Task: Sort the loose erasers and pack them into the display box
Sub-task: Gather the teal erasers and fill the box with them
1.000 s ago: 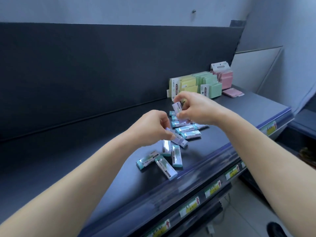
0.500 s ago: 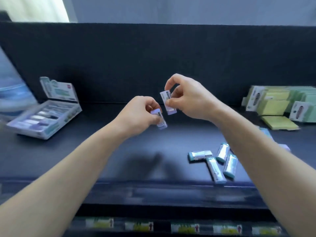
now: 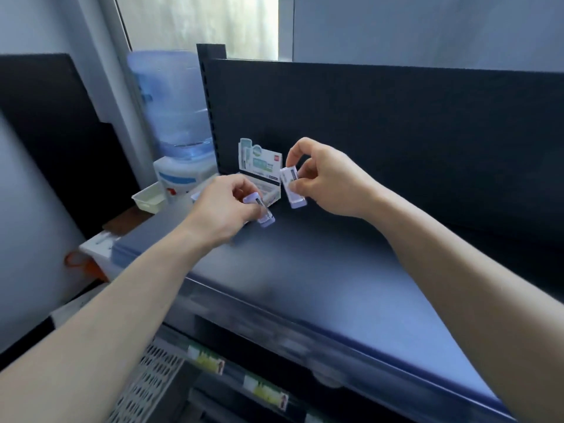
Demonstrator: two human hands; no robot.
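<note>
The left hand (image 3: 227,206) hovers over the dark blue shelf (image 3: 320,279) with its fingers curled in. Thumb and fingertips pinch a lavender-ended eraser (image 3: 260,209) in a white sleeve, tilted with its lower end down toward the shelf. Whether a second piece is stacked behind it I cannot tell.

The right hand (image 3: 325,181) is raised just to the right. Its thumb and index finger are bent into a narrow pinch round the second eraser (image 3: 292,187), which stands nearly upright, lavender end down, clear of the shelf. Its other fingers are folded loosely behind it. The two erasers are near each other but apart.

The display box (image 3: 268,178) sits open at the far left end of the shelf against the back panel (image 3: 396,123), its printed lid upright. The left hand hides part of it, and its contents are blurred. Beyond the shelf end stand a water dispenser (image 3: 175,117) and a small cream tray (image 3: 149,199).
</note>
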